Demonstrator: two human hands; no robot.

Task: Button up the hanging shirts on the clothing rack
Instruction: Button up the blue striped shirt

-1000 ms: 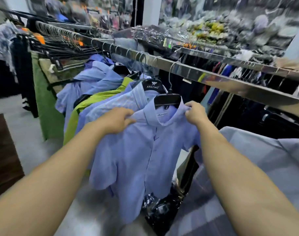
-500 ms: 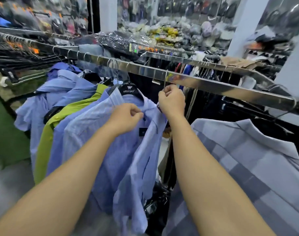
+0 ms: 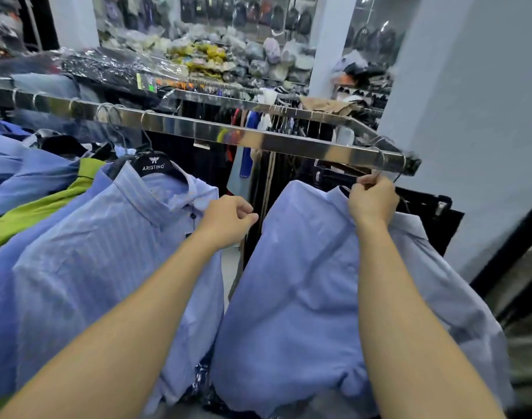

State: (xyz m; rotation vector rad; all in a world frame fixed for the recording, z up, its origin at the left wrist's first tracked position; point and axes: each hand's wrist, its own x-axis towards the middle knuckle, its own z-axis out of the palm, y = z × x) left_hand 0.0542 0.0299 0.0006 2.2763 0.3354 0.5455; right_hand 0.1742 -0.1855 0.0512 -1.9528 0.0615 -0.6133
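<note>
"ARISTINO" (white lettering) on the black hanger (image 3: 153, 166)

Shop interior, cool light. Grey wall (image 3: 476, 122) fills the right side; dark frame (image 3: 506, 258) runs diagonally at its foot. White pillar (image 3: 329, 43) stands mid-bkgd, another pillar (image 3: 72, 19) at left. Betw. them, heaps of bagged stock (image 3: 228, 55) w/ dark backpacks (image 3: 258, 13) hung in rows above. A second rail (image 3: 258, 99) of dark garments runs behind. Clear plastic wrap (image 3: 107, 63) lies at left.
</note>
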